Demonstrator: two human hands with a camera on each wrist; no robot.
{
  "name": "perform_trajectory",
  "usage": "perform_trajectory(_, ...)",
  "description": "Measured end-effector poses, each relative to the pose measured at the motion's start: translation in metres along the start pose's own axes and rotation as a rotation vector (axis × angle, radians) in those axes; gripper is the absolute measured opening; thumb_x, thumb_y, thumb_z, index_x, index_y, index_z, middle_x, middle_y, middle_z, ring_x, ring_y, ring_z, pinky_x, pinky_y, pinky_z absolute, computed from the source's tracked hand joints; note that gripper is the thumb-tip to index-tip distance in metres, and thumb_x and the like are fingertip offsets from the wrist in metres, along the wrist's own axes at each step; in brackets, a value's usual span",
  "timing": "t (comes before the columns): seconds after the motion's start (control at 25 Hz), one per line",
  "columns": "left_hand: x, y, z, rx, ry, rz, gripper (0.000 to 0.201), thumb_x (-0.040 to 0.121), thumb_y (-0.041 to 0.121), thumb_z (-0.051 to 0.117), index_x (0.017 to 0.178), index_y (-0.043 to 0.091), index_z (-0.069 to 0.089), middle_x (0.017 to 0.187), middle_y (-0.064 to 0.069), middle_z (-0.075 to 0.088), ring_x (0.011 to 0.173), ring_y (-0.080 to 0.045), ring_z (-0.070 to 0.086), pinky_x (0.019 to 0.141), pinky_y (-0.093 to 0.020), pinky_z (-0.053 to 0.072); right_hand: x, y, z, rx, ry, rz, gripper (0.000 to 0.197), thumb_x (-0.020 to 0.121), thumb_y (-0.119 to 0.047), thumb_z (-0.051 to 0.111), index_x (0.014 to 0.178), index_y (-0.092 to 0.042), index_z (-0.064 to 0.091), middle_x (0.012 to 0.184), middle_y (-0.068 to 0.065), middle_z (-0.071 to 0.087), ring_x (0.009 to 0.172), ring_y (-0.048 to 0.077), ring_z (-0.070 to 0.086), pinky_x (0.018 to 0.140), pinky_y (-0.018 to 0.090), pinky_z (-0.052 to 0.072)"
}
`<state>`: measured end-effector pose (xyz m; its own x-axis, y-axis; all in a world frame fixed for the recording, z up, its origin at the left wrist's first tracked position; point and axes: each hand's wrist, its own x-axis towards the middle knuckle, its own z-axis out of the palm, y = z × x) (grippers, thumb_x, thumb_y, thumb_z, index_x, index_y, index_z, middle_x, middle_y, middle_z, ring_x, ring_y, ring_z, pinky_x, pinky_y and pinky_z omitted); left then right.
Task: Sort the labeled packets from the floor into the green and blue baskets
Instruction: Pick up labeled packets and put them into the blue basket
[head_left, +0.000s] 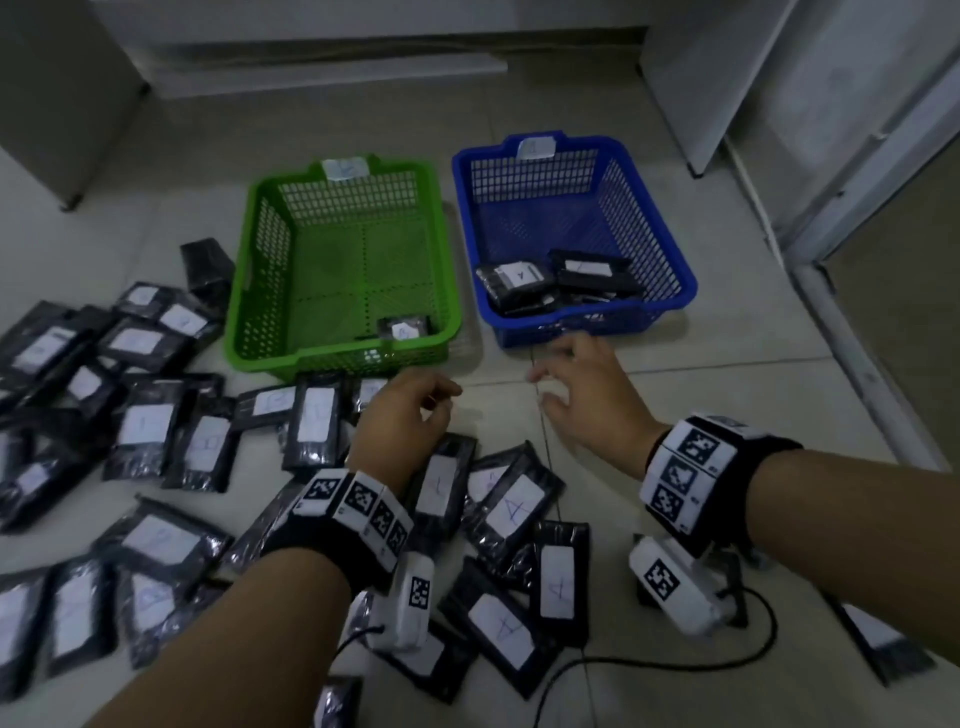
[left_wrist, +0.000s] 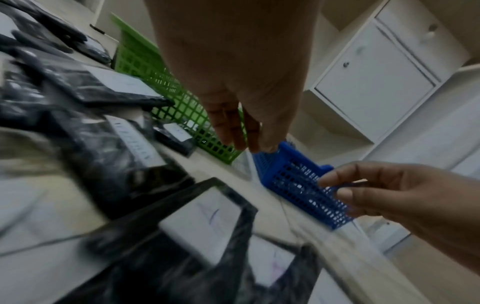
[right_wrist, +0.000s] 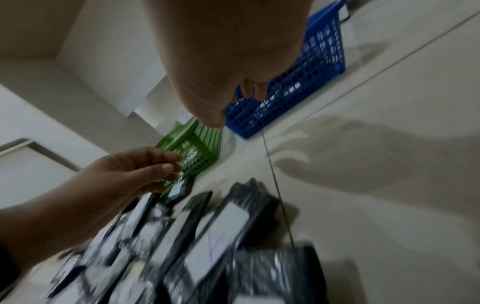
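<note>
Several black packets with white labels lie scattered on the floor, one marked A (head_left: 511, 512) near the middle. The green basket (head_left: 260, 291) holds one packet (head_left: 404, 328) at its near right corner. The blue basket (head_left: 670, 270) holds a few packets (head_left: 514, 278). My left hand (head_left: 415, 410) hovers over the packets just before the green basket, fingers loosely curled and holding nothing. My right hand (head_left: 566, 384) hangs in front of the blue basket with fingers spread and empty. Both hands (left_wrist: 239, 131) (right_wrist: 249, 92) show empty in the wrist views.
White cabinets (head_left: 727, 78) stand behind and to the right of the baskets. A black cable (head_left: 675, 660) runs over the floor near my right wrist. Bare tile (head_left: 727, 395) lies right of my right hand. One packet (head_left: 883, 644) lies apart at the far right.
</note>
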<state>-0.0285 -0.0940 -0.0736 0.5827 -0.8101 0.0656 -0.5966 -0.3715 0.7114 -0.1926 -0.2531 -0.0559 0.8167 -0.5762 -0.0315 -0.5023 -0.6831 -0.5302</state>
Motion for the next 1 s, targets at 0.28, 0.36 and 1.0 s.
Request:
perform_trajectory(0.28,-0.033,-0.011,0.010,0.475,-0.330,-0.226,0.084,0.069,0.063,0.068,0.139,0.032,0.034,0.118,0.000,0.063,0.116,-0.026,0.052,0.098,-0.043,0.038,-0.041,-0.016,0.036,-0.069,-0.526,0.098,0.071,0.066,-0.035,0.082,0.125,-0.023,0.043,0.108,0.003,0.031,0.090,0.020,0.046,0.072,0.025,0.042)
perform_trajectory(0.36,-0.029,-0.013,0.008,0.233,-0.263,-0.268,0.069,0.071,0.051,0.073,0.131,0.030,0.044,0.099,0.001,0.067,0.100,-0.022,0.060,0.088,-0.036,0.047,-0.033,-0.015,0.032,-0.024,-0.528,0.112,0.056,0.069,-0.028,0.081,0.113,-0.022,0.046,0.103,0.001,0.033,0.086,0.019,0.047,0.066,0.023,0.038)
perform_trajectory(1.0,0.079,0.072,0.011,-0.651,0.156,-0.214,0.047,0.084,0.005,0.061,0.124,0.025,0.045,0.094,-0.002,0.059,0.078,-0.017,0.060,0.075,-0.039,0.055,0.083,0.043,-0.076,0.831,0.398,0.439,0.040,0.085,0.002,0.060,0.106,-0.017,0.033,0.116,0.014,0.046,0.084,0.023,0.057,0.059,0.031,0.054)
